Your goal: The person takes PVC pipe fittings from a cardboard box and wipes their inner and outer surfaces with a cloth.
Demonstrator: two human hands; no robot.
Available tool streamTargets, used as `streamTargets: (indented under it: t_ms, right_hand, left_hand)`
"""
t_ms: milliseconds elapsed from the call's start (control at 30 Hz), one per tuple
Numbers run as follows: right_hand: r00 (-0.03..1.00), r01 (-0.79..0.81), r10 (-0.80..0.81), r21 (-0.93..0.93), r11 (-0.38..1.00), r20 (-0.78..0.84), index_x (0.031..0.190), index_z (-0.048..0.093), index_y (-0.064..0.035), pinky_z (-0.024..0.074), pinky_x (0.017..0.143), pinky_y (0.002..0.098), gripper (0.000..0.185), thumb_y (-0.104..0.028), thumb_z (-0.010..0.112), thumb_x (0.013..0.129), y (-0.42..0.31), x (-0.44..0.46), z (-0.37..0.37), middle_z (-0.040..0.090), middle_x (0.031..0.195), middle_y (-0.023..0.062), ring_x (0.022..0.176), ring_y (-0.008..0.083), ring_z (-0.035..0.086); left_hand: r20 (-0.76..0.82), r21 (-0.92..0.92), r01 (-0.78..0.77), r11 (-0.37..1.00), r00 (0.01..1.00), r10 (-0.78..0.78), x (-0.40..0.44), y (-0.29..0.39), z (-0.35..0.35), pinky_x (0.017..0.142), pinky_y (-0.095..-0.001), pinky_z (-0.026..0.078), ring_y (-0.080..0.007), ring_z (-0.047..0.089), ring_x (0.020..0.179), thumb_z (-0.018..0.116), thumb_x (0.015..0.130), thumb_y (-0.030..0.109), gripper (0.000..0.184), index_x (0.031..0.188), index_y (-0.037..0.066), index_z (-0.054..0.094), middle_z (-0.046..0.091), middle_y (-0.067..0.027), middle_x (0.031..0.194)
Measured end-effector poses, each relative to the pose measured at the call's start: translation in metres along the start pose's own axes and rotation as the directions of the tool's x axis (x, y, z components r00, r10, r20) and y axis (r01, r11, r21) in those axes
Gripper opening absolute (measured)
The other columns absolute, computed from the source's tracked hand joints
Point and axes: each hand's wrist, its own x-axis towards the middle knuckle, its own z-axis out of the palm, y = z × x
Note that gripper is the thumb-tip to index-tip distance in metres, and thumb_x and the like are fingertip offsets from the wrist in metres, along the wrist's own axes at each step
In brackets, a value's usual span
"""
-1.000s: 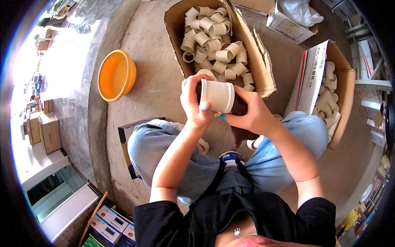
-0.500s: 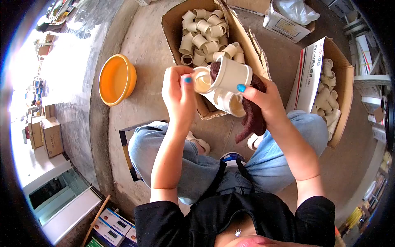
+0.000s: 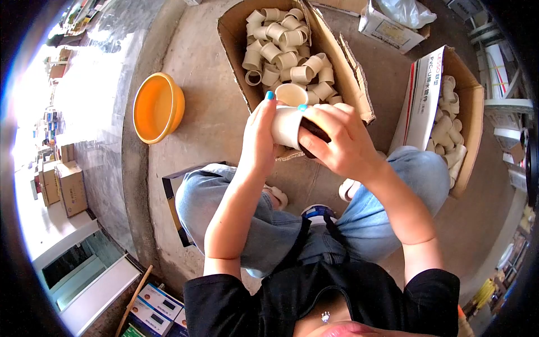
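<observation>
A white plastic pipe fitting point(image 3: 287, 127) is between my hands, in front of the near edge of a cardboard box point(image 3: 236, 64) full of similar pale fittings point(image 3: 293, 38). My left hand point(image 3: 260, 135) grips its left side, with the thumb up. At its right opening, my right hand point(image 3: 337, 135) holds a dark brown cloth point(image 3: 314, 128), partly pushed inside, with fingers against the rim. A round opening faces up at the fitting's top. Much of the cloth is hidden by my right hand.
An orange basin point(image 3: 159, 108) is on the floor at left. To the right stands an open carton point(image 3: 469, 121) of pale fittings. A smaller box point(image 3: 387, 29) with clear plastic sits at the back. My bent knees frame the near area.
The fitting has been turned over between my hands. My left hand, apart from it half a second ago, now grips it. The hanging cloth has been drawn up to the right opening.
</observation>
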Motion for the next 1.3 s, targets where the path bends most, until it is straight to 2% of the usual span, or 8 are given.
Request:
streamTargets:
  t_ms: [233, 367, 700, 767, 933, 1067, 1233, 1300]
  right_hand:
    - [1.0, -0.007, 0.008, 0.074, 0.997, -0.009, 0.101, 0.062, -0.0022, 0.0432, 0.083, 0.0335, 0.031, -0.009, 0.061, 0.071, -0.007, -0.002, 0.003, 0.054, 0.111, 0.007, 0.099, 0.0209, 0.05]
    - [0.996, -0.07, 0.061, 0.144, 0.987, 0.067, 0.101, 0.059, -0.0027, 0.0425, 0.083, 0.0342, 0.03, -0.013, 0.056, 0.073, -0.009, -0.001, 0.006, 0.053, 0.108, 0.0083, 0.099, 0.0216, 0.05]
    - [0.848, -0.527, 0.492, 0.425, 0.736, 0.198, 0.099, 0.055, 0.001, 0.0457, 0.078, 0.0366, 0.041, 0.001, 0.067, 0.06, -0.024, 0.002, 0.005, 0.057, 0.1, 0.0161, 0.091, 0.0322, 0.055]
    - [0.739, -0.669, 0.591, 0.452, 0.59, 0.324, 0.102, 0.055, 0.001, 0.0459, 0.078, 0.0344, 0.043, 0.0, 0.066, 0.061, -0.025, 0.002, 0.002, 0.058, 0.098, 0.0165, 0.089, 0.0305, 0.058]
    - [0.471, -0.853, 0.627, 0.501, 0.146, 0.621, 0.109, 0.053, 0.0025, 0.0451, 0.078, 0.027, 0.046, -0.002, 0.064, 0.064, -0.022, 0.005, -0.01, 0.062, 0.094, 0.0101, 0.085, 0.0116, 0.057]
    - [0.369, -0.841, 0.464, 0.502, -0.202, 0.805, 0.108, 0.054, 0.0034, 0.0441, 0.077, 0.0241, 0.044, 0.002, 0.062, 0.065, -0.008, 0.0, -0.013, 0.061, 0.093, 0.0039, 0.083, 0.0089, 0.055]
    - [0.301, -0.639, 0.345, 0.457, -0.62, 0.889, 0.101, 0.056, 0.0074, 0.0466, 0.069, 0.025, 0.038, 0.003, 0.063, 0.064, -0.003, 0.006, -0.026, 0.061, 0.087, 0.0084, 0.075, 0.0121, 0.058]
    - [0.294, -0.627, 0.309, 0.427, -0.652, 0.904, 0.102, 0.056, 0.0075, 0.0467, 0.07, 0.0254, 0.039, 0.003, 0.063, 0.064, -0.002, 0.005, -0.027, 0.061, 0.088, 0.0089, 0.075, 0.0123, 0.058]
  left_hand:
    - [0.013, -0.305, -0.043, 0.951, 0.999, 0.049, -0.001, 0.0, -0.001, 0.079, -0.0306, 0.045, -0.0213, 0.056, 0.083, 0.042, 0.089, 0.026, 0.029, 0.092, 0.0, 0.053, 0.058, -0.0112, 0.086]
    - [-0.066, -0.254, -0.099, 0.962, 0.994, 0.085, -0.005, -0.005, 0.001, 0.078, -0.0296, 0.044, -0.0193, 0.055, 0.082, 0.042, 0.089, 0.026, 0.029, 0.091, 0.0, 0.053, 0.057, -0.0099, 0.085]
    - [-0.088, 0.256, -0.548, 0.797, 0.807, 0.583, 0.001, -0.028, 0.005, 0.069, -0.0252, 0.044, -0.0135, 0.053, 0.074, 0.04, 0.092, 0.031, 0.033, 0.092, 0.001, 0.051, 0.056, -0.0076, 0.081]
    - [-0.01, 0.407, -0.618, 0.672, 0.733, 0.68, 0.002, -0.03, 0.002, 0.068, -0.0268, 0.045, -0.0156, 0.055, 0.075, 0.038, 0.092, 0.039, 0.041, 0.095, -0.001, 0.049, 0.057, -0.0094, 0.082]
    - [0.117, 0.34, -0.757, 0.558, 0.623, 0.773, 0.007, -0.036, 0.0, 0.065, -0.0274, 0.045, -0.0169, 0.055, 0.069, 0.045, 0.087, 0.041, 0.046, 0.096, -0.004, 0.048, 0.058, -0.012, 0.08]
    - [0.26, 0.489, -0.778, 0.395, 0.563, 0.785, 0.003, -0.031, 0.0, 0.066, -0.03, 0.047, -0.0187, 0.057, 0.071, 0.044, 0.086, 0.05, 0.058, 0.099, -0.007, 0.047, 0.058, -0.0152, 0.083]
    - [0.544, 0.357, -0.928, 0.109, 0.301, 0.784, 0.017, -0.025, -0.016, 0.065, -0.0331, 0.047, -0.0237, 0.055, 0.07, 0.061, 0.074, 0.044, 0.062, 0.102, -0.008, 0.045, 0.056, -0.0185, 0.081]
    - [0.617, 0.322, -0.947, 0.018, 0.224, 0.755, 0.02, -0.017, -0.018, 0.063, -0.0353, 0.046, -0.0251, 0.056, 0.067, 0.067, 0.068, 0.041, 0.061, 0.101, -0.005, 0.047, 0.057, -0.0164, 0.079]
